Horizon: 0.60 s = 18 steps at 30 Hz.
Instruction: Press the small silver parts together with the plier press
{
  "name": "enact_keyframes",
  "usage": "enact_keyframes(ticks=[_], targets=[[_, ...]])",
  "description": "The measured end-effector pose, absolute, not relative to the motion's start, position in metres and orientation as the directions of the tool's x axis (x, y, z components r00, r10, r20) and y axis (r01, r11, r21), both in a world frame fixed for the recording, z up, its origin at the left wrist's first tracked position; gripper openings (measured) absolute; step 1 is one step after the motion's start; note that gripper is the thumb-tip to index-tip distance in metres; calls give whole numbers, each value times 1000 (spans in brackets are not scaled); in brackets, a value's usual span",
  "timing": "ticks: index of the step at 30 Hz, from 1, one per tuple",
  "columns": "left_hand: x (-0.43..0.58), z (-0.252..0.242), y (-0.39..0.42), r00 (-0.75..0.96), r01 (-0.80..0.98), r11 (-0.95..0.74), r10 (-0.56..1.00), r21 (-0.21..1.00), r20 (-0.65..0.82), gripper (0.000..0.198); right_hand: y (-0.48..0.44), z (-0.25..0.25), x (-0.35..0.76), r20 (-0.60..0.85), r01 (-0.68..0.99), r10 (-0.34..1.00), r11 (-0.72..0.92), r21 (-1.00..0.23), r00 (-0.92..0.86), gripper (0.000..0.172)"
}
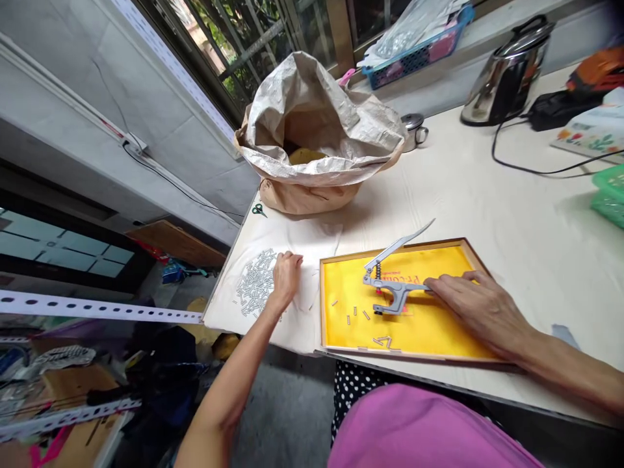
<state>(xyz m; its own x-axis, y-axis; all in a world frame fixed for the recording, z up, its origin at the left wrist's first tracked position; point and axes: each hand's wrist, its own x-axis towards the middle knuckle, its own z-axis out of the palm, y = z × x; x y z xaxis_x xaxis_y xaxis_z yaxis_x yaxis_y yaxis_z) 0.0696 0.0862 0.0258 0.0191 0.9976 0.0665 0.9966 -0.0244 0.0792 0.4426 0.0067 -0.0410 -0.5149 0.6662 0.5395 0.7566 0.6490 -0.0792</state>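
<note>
My right hand [470, 302] grips the end of a handle of grey hand-press pliers [400, 290], which have a spring and a second lever standing up, spread away from the body. The pliers are over a shallow cardboard tray [439, 260] lined in yellow. Several small metal tubes [366, 315] lie in the tray, left of the pliers and along its near side. At the right edge of a pile of similar small metal pieces [254, 286], my left hand [286, 279] is closed, thumb and fingertips together. What it pinches, if anything, is too small to make out.
A large open paper sack [312, 192] stands behind the pile, with green-handled scissors [259, 209] to its left. Farther back are a metal cup [413, 130], a blue basket [419, 58] and a kettle [507, 78] with a black cable. The table's left edge borders the pile.
</note>
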Motion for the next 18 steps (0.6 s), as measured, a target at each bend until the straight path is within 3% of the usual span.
enact_keyframes(ticks=[2, 5, 11, 14, 16, 18], targets=[[45, 21, 83, 36, 996, -41, 996, -73, -81, 29, 8, -45, 445, 539, 765, 689, 632, -119, -485, 29], [34, 12, 79, 111, 971, -155, 967, -181, -230, 31, 12, -43, 442, 521, 788, 716, 602, -124, -465, 26], [30, 7, 75, 213, 931, -266, 952, -249, -222, 29, 18, -35, 434, 488, 815, 734, 575, -75, -473, 24], [32, 10, 71, 198, 973, -206, 976, -100, -87, 26, 17, -33, 433, 482, 818, 728, 574, -41, -488, 25], [46, 13, 63, 123, 978, -129, 991, 164, 45, 20, 17, -30, 432, 477, 820, 720, 572, 4, -504, 27], [72, 14, 52, 11, 857, -42, 998, 514, 63, 18, 17, -26, 429, 481, 820, 705, 570, 53, -521, 28]])
